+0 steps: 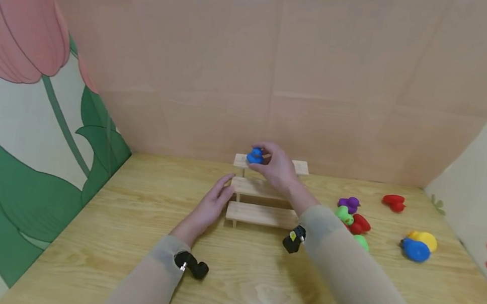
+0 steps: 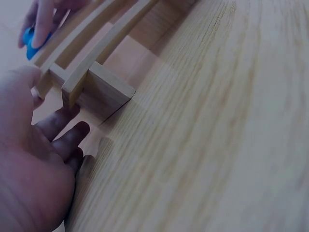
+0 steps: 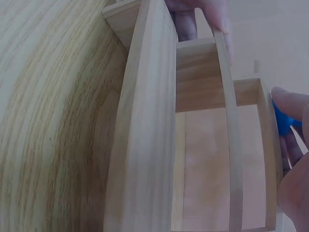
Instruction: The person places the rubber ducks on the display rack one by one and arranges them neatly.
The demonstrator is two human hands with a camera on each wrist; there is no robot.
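Observation:
A small blue rubber duck (image 1: 254, 156) sits at the left end of the top tier of a three-tier wooden step shelf (image 1: 263, 216). My right hand (image 1: 279, 169) pinches the duck between thumb and fingers from the right. At the shelf's left side, my left hand (image 1: 211, 202) has its thumb and forefinger at the end of the middle tier. Its other fingers (image 2: 70, 140) spread loosely near the end of the lowest tier in the left wrist view. The right wrist view shows the duck (image 3: 282, 118) partly hidden by the right hand.
Right of the shelf lie a purple duck (image 1: 349, 204), a light green duck (image 1: 344, 215) and a red duck (image 1: 360, 224), grouped near the right sleeve. Farther right are another red duck (image 1: 394, 202), a yellow duck (image 1: 425, 240) and a blue duck (image 1: 415, 249). A paper-covered wall (image 1: 187, 89) stands behind.

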